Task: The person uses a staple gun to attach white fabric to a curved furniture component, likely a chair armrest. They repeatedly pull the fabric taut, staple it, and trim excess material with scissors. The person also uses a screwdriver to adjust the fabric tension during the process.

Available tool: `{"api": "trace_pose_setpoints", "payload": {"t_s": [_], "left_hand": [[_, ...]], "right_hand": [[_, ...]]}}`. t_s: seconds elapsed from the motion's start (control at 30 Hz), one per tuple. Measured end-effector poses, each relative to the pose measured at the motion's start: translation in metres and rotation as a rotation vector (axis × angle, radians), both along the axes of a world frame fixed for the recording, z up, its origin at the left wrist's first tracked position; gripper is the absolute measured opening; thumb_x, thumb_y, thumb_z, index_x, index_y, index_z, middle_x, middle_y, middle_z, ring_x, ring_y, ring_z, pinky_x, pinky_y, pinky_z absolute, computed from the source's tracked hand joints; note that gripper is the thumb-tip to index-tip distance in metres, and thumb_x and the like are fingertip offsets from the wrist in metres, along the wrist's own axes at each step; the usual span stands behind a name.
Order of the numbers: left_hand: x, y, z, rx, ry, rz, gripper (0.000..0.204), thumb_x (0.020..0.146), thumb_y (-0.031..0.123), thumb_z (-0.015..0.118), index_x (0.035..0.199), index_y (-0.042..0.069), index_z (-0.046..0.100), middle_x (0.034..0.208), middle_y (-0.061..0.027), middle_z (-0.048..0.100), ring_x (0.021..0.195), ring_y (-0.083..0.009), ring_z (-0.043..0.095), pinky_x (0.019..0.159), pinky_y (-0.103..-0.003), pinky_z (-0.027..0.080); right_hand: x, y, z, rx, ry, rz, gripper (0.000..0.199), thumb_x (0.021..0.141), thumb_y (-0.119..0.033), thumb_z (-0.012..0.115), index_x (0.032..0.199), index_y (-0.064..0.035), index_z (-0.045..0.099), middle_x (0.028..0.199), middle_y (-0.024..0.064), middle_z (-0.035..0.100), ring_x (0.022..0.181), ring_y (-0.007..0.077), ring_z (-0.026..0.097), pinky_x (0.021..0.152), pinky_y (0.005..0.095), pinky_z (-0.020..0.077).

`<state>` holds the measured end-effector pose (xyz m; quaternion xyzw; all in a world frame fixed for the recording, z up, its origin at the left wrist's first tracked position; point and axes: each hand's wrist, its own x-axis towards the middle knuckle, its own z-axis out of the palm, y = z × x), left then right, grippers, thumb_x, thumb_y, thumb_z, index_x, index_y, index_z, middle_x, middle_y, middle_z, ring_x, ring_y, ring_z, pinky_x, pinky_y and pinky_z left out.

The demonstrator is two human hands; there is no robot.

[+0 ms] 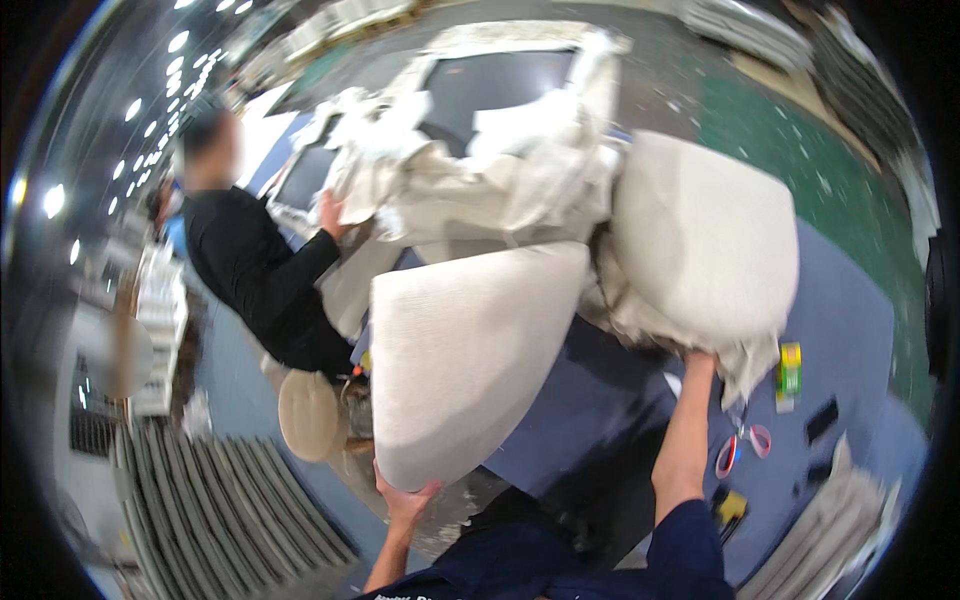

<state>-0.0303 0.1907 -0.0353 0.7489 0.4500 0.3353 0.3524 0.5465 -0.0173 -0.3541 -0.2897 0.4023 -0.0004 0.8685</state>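
Note:
A beige fabric-covered cushion with a rounded edge stands tilted in front of me, over the near edge of the table. My left hand grips it from below at its bottom corner, thumb and fingers pressed to the fabric. On the right, a second beige cushion rests with loose, gathered cloth hanging around its lower edge. My right hand reaches in under that cloth, and its fingers are hidden there. The two cushions are close together at the middle of the table.
Red-handled scissors, a yellow-green box and a dark flat object lie on the blue-grey table. Crumpled beige covers pile up behind. A co-worker in black handles cloth at left. Grey panels stand lower left.

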Motion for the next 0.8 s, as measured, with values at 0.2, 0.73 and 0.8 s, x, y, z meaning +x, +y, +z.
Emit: {"api": "trace_pose_setpoints", "payload": {"t_s": [0.2, 0.73, 0.8], "left_hand": [[-0.014, 0.006, -0.013, -0.154, 0.064, -0.194, 0.100, 0.058, 0.027, 0.101, 0.139, -0.002, 0.050, 0.138, -0.0188, 0.058, 0.128, -0.0307, 0.057, 0.106, -0.045, 0.048], [-0.001, 0.001, -0.027, -0.026, -0.098, -0.064, 0.100, 0.056, 0.025, 0.101, 0.139, 0.002, 0.050, 0.133, -0.0150, 0.061, 0.123, -0.0266, 0.061, 0.106, -0.040, 0.048], [-0.018, -0.007, -0.038, -0.220, -0.070, -0.061, 0.096, 0.056, 0.026, 0.101, 0.135, 0.003, 0.052, 0.125, -0.0136, 0.065, 0.116, -0.0247, 0.064, 0.101, -0.039, 0.051]], "right_hand": [[0.001, -0.022, -0.012, -0.177, 0.032, 0.067, 0.046, 0.093, -0.024, 0.064, 0.136, -0.0092, 0.055, 0.136, 0.0091, 0.059, 0.115, 0.0299, 0.062, 0.088, 0.0464, 0.0539], [0.006, -0.042, -0.016, -0.305, 0.041, 0.112, 0.043, 0.094, -0.030, 0.065, 0.129, -0.0064, 0.060, 0.124, 0.0104, 0.065, 0.102, 0.0296, 0.067, 0.076, 0.0438, 0.0553], [0.000, -0.029, -0.016, -0.291, 0.044, 0.133, 0.043, 0.094, -0.031, 0.066, 0.128, -0.0061, 0.060, 0.123, 0.0106, 0.066, 0.101, 0.0295, 0.068, 0.075, 0.0435, 0.0555]]}}
